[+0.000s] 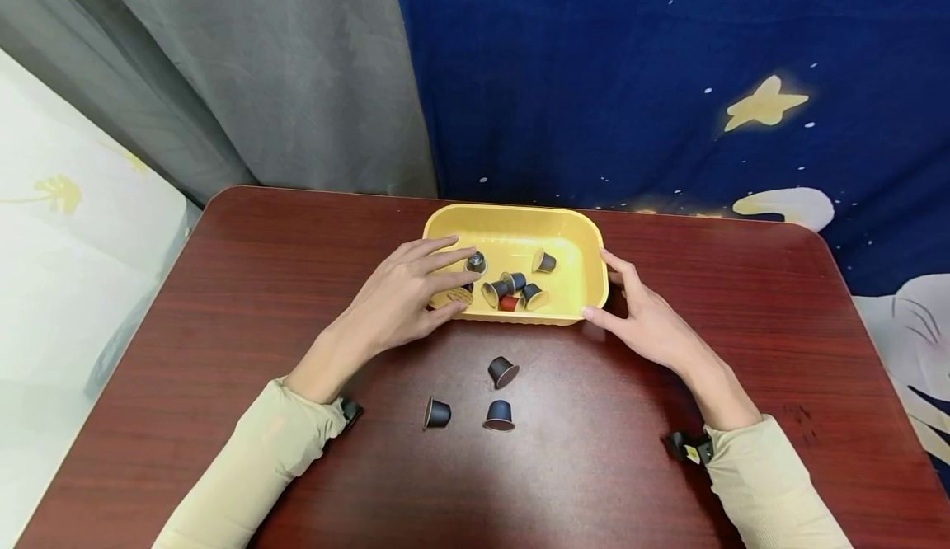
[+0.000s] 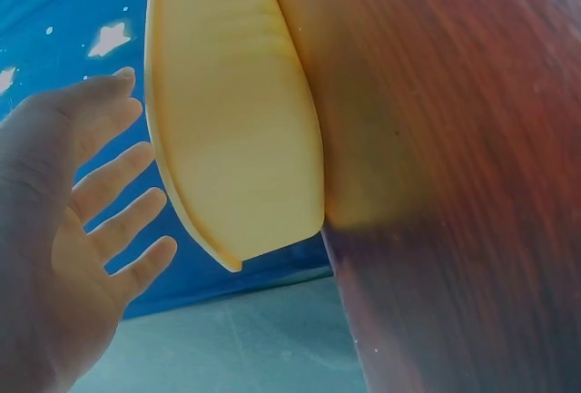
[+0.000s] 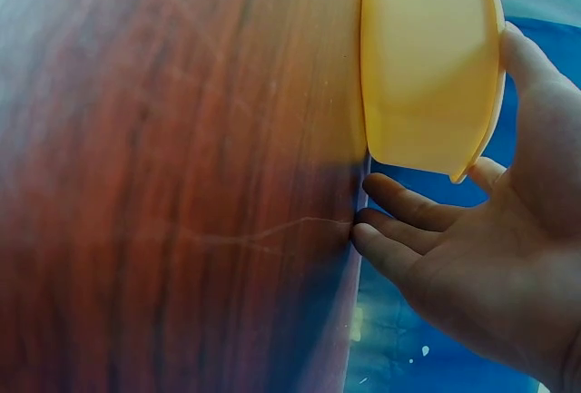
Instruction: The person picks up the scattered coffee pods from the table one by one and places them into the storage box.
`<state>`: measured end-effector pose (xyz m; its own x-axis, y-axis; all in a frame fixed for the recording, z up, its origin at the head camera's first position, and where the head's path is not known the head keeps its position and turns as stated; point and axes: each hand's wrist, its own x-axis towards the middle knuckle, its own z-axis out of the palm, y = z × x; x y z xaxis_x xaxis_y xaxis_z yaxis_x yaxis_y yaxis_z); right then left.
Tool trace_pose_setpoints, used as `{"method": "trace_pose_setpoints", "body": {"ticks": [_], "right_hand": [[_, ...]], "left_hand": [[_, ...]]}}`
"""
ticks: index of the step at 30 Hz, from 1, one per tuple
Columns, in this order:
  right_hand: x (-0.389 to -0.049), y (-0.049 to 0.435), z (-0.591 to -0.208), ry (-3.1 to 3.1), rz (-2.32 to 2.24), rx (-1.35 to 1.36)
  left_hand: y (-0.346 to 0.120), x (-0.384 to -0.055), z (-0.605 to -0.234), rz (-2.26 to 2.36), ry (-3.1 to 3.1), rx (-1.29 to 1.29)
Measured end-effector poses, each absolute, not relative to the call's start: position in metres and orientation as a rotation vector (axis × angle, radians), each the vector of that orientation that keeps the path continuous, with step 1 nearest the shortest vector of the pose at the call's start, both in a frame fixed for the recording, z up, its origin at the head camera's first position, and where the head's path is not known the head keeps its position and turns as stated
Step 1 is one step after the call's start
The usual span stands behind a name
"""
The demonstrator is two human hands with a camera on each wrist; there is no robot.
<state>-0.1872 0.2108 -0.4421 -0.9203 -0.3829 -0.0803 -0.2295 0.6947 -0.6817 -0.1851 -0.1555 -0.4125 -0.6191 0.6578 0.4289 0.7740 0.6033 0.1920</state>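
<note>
A yellow plastic basket [image 1: 571, 312] sits toward the back of the table with several coffee capsules inside, among them a red one [image 1: 510, 303] and a dark one [image 1: 545, 261]. My left hand [image 1: 404, 292] is over the basket's left end, fingers spread and nothing held; its thumb is near the front rim. At the right end, my right hand [image 1: 647, 322] touches the basket, thumb on the front corner and index finger by the side rim. In the right wrist view the other fingers [image 3: 399, 252] extend loosely below the basket's end.
Three dark capsules lie in front of the basket: a tilted one [image 1: 504, 372], one on its side [image 1: 437, 413] and one standing rim-down [image 1: 499, 415]. The brown table [image 1: 594, 483] meets grey and blue curtains [image 1: 631, 79] at its back edge.
</note>
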Motion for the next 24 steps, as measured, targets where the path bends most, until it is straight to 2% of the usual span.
{"method": "trace_pose_setpoints", "body": {"ticks": [24], "right_hand": [[-0.188,0.21,-0.442,2.681,-1.051,-0.483]], "left_hand": [[-0.159,-0.165,-0.403,-0.452,-2.468,-1.24]]}}
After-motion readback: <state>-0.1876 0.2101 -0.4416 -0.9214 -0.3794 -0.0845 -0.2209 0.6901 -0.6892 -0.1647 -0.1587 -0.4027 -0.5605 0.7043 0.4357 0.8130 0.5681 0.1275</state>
